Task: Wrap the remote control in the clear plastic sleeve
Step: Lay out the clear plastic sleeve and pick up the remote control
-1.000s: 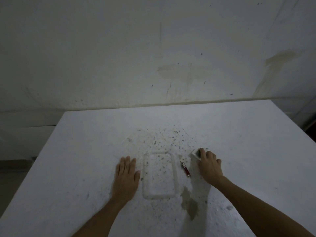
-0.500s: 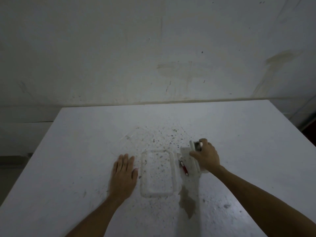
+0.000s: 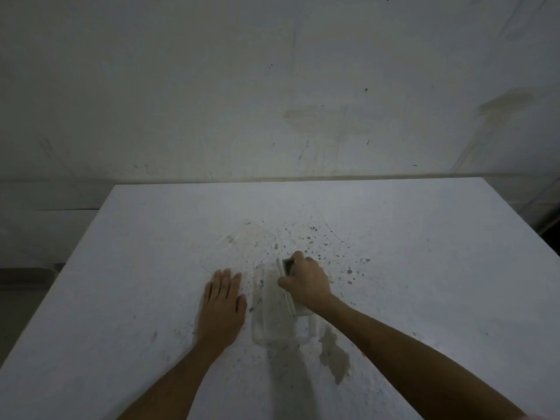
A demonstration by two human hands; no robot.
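Note:
A clear plastic sleeve point(image 3: 269, 322) lies flat on the white table point(image 3: 424, 268), between my two hands. My right hand point(image 3: 306, 281) is closed around a white remote control point(image 3: 286, 286), holding it on its long edge over the sleeve's right side; a dark end of the remote shows by my fingertips. My left hand point(image 3: 222, 304) rests flat on the table just left of the sleeve, fingers together, holding nothing. The small red item seen earlier is hidden behind my right hand.
The table is spattered with dark specks around point(image 3: 315, 237) and has a chipped stain point(image 3: 335, 356) near my right forearm. A stained wall point(image 3: 272, 86) rises behind the far edge. Faint clear film point(image 3: 236, 241) lies further back.
My right hand picked the remote up from the table's right side and carried it leftward, over the sleeve. My left hand stayed flat in place.

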